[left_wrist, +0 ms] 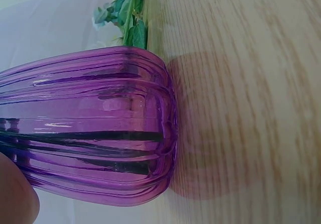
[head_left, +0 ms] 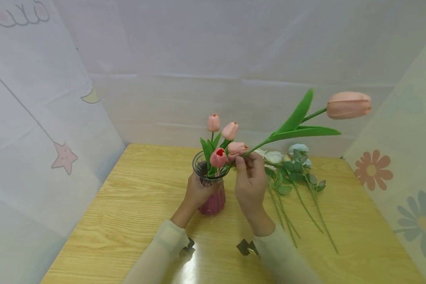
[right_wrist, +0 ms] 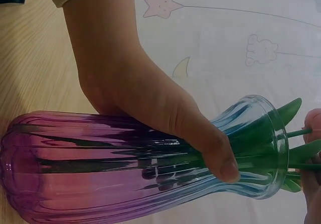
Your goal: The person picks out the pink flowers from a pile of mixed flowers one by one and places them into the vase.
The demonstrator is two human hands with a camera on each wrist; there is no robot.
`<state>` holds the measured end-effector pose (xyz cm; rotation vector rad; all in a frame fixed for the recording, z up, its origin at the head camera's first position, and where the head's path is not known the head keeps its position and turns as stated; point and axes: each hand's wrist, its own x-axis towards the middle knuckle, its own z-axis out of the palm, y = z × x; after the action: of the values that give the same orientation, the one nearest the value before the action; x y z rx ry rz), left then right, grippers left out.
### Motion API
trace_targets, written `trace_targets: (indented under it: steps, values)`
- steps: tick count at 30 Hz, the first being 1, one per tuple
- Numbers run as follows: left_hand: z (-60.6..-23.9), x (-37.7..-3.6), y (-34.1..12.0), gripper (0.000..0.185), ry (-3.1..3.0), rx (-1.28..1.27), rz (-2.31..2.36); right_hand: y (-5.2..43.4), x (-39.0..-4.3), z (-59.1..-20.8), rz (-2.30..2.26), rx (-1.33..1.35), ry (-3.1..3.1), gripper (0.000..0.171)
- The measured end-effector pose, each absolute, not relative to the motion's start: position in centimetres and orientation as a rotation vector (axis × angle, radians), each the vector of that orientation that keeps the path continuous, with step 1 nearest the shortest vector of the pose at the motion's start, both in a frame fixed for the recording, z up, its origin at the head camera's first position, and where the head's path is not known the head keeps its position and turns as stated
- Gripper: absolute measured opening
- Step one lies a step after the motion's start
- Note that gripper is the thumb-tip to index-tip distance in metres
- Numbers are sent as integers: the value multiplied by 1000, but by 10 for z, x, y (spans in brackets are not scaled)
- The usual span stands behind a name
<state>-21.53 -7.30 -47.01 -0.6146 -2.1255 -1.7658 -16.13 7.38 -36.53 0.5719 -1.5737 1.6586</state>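
A ribbed glass vase (head_left: 213,197), pink-purple at the base and clear at the neck, stands on the wooden table (head_left: 127,205). Several pink tulips (head_left: 227,148) stand in it. My left hand (head_left: 198,191) grips the vase around its middle; the right wrist view shows the left hand (right_wrist: 150,98) wrapped round the vase (right_wrist: 100,158). My right hand (head_left: 250,177) pinches the stem of a long pink tulip (head_left: 348,105), which slants up to the right, its lower end at the vase mouth. The left wrist view is filled by the vase base (left_wrist: 100,128).
A bunch of white roses with green leaves (head_left: 291,169) lies on the table right of the vase, stems toward me. White cloth walls with star and flower prints enclose the table on three sides.
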Motion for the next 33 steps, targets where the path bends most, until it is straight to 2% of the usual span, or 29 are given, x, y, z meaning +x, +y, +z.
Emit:
trace_targets:
  steps: [14,26,33]
  values:
    - [-470,-216,-73,69,-2131,-624,-1763,77,-167,-360,1422,548,-1900,15]
    - [-469,-214,-74,67,-2117,-625,-1792,82,-159,-341,1391,470,-2170,29]
    - [-469,-214,-74,68,-2119,-629,-1830,91,-156,-327,1192,442,-2373,31]
